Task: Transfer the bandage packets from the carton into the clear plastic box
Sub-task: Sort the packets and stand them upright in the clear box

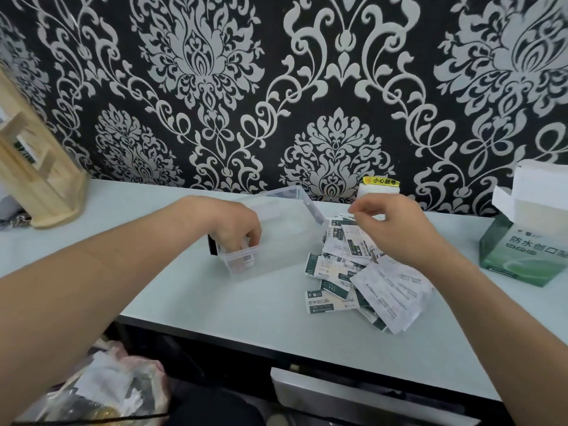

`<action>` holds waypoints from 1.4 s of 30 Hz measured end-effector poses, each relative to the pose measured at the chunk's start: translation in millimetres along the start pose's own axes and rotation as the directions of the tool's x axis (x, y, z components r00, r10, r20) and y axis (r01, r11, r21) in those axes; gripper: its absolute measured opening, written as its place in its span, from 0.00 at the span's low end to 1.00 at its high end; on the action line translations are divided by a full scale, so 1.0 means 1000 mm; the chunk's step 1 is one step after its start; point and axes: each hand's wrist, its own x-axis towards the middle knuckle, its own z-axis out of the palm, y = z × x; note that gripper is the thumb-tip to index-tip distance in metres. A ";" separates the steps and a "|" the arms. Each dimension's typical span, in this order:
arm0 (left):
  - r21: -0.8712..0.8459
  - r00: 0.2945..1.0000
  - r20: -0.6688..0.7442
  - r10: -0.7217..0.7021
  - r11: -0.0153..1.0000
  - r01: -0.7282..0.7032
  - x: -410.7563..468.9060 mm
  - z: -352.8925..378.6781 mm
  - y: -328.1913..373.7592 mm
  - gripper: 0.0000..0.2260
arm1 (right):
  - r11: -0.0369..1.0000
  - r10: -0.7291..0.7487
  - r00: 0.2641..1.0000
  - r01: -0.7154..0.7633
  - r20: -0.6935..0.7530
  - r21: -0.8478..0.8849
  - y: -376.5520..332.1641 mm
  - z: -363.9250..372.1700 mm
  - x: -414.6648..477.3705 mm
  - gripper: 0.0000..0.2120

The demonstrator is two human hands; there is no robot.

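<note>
In the clear box [311, 208], left hand [238, 224] grips packets [246, 261]; right hand [388, 224] relaxed above pile [336, 272].

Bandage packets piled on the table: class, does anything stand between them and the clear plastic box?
Nothing visible does. The bandage packets lie right beside the open-topped clear plastic box; only the left hand occupies its near-left corner.
</note>
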 end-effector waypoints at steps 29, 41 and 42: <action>-0.344 0.877 -0.472 -0.097 0.935 -0.082 0.005 -0.001 0.194 0.22 | 0.954 -0.010 0.923 0.124 0.385 -0.272 0.052 -0.017 -0.035 0.24; -0.631 0.855 -0.460 -0.240 0.766 -0.124 0.019 0.005 0.204 0.28 | 0.947 0.080 0.955 -0.162 0.287 0.277 0.067 -0.039 -0.037 0.28; -0.605 0.851 -0.472 -0.229 0.787 -0.124 0.019 0.005 0.204 0.27 | 0.938 0.085 0.950 -0.178 0.299 0.299 0.070 -0.040 -0.036 0.28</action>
